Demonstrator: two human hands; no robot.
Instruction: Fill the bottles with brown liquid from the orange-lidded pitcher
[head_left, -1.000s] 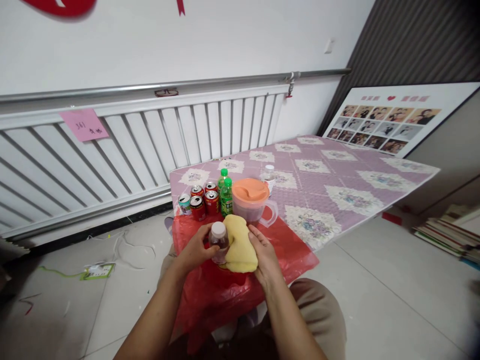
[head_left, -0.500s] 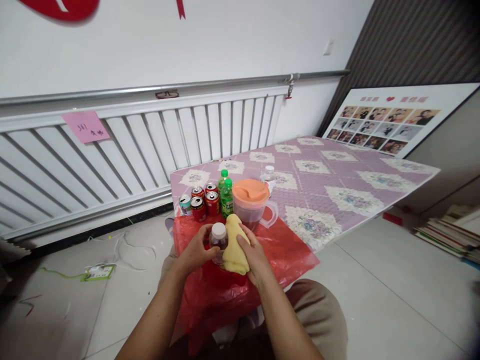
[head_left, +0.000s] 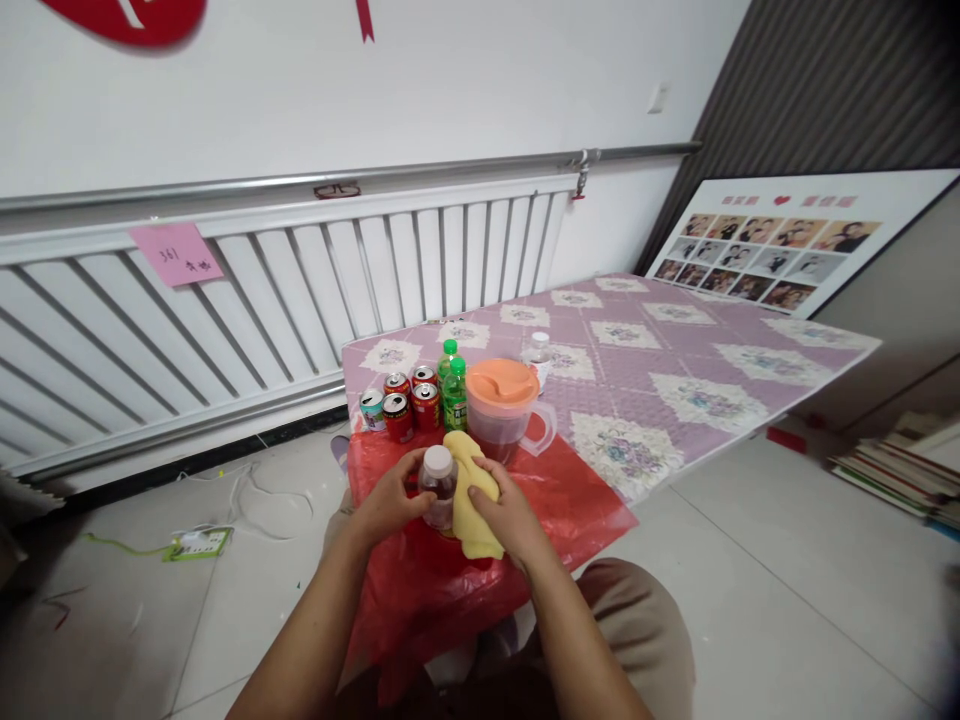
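My left hand (head_left: 395, 500) is wrapped round a clear plastic bottle (head_left: 441, 500) with a pale pinkish-white cap, upright over the red plastic sheet (head_left: 559, 500). In my right hand (head_left: 510, 510) is a folded yellow cloth (head_left: 474, 510), held against the bottle's right side. Just behind stands a clear pitcher (head_left: 499, 432) with an orange lid and a handle on its right. Two green-capped bottles (head_left: 454, 400) are beside it on the left. Further left, several drink cans (head_left: 398, 418) are grouped, mostly red, one light blue. Whether the bottle's base touches the sheet I cannot tell.
A clear bottle with a white cap (head_left: 538, 360) stands behind the pitcher on the flowered purple tablecloth (head_left: 645, 380). Along the wall runs a white radiator (head_left: 277, 280). A power strip (head_left: 198, 543) with cables lies on the floor at left; books (head_left: 885, 470) are stacked at right.
The yellow cloth has shifted and spread, its lower end now hanging further down and right beside the bottle. My left hand keeps its hold on the bottle.
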